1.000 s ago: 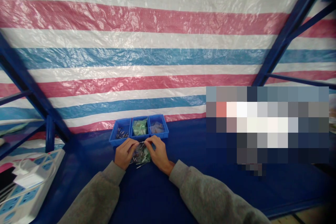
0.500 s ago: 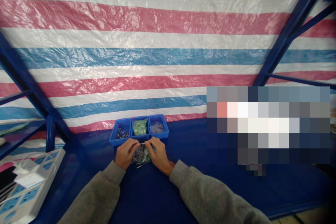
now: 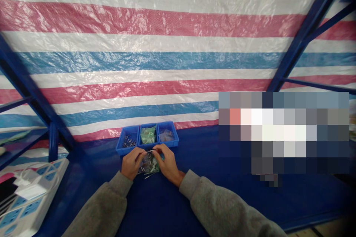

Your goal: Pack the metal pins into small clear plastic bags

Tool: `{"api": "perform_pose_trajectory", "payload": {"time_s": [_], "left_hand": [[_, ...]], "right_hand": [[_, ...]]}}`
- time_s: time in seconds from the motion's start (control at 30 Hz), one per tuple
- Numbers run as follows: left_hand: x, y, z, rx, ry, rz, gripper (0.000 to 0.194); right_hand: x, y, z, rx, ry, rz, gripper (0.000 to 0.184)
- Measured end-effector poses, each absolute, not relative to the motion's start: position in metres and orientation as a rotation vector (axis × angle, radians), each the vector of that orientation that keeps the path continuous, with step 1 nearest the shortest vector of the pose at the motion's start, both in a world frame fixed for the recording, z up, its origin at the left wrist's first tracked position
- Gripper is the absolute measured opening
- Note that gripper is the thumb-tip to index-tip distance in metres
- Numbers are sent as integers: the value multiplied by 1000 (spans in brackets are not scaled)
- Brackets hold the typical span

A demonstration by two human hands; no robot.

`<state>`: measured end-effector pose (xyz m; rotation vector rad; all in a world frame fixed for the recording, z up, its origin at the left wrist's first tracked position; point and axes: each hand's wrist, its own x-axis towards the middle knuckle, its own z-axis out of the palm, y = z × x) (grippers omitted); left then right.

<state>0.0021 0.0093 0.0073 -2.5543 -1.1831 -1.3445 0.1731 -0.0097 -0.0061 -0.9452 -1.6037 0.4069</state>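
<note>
My left hand (image 3: 132, 163) and my right hand (image 3: 167, 163) meet over a small pile of thin metal pins and a green packet (image 3: 149, 165) on the blue table. Both hands are closed in a pinch, and together they hold one small metal pin (image 3: 150, 151) between the fingertips. Just behind the hands stand three small blue bins: the left bin (image 3: 128, 140) holds dark metal pins, the middle bin (image 3: 148, 134) holds green packets, and the right bin (image 3: 167, 135) holds clear packets.
A striped red, white and blue tarp (image 3: 167, 63) hangs right behind the bins. Blue frame bars (image 3: 33, 96) slant at left and right. A white power strip with plugs (image 3: 25, 196) lies at the lower left. A blurred patch covers the right.
The hands have stayed over the pile with only small finger movements; the pinched pin sits slightly higher than half a second ago.
</note>
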Motion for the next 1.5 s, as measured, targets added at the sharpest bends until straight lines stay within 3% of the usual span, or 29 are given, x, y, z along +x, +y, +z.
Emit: {"api": "perform_pose_trajectory", "payload": {"time_s": [0.37, 0.9, 1.5], "left_hand": [[2, 7, 10, -2553, -1220, -1296, 23], [2, 9, 8, -2568, -1217, -1351, 14], [1, 7, 10, -2528, -1229, -1302, 20]], "right_hand": [[174, -13, -1, -891, -1632, 419, 14], [174, -12, -3, -881, -1613, 451, 23], [173, -12, -2, -903, -1579, 429, 14]]}}
